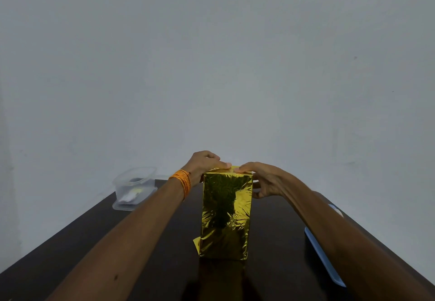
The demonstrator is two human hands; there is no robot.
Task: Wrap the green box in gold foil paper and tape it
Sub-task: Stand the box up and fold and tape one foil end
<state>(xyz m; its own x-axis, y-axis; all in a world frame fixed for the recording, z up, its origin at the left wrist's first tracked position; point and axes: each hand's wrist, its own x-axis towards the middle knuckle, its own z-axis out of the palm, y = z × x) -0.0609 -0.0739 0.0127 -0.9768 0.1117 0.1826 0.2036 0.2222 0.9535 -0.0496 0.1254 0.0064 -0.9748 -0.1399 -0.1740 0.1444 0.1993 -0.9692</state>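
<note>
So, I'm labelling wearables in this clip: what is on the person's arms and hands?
The left forearm and right forearm are bare, no sleeves in view. The left hand and right hand wear no gloves or visible rings. A band of wound orange thread circles the left wrist.

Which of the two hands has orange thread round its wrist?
The left hand wears the orange thread; the wrist of the right hand is bare.

wall (pixel 211 53): plain grey | table (pixel 70 249): dark glossy wood | light: dim
</note>
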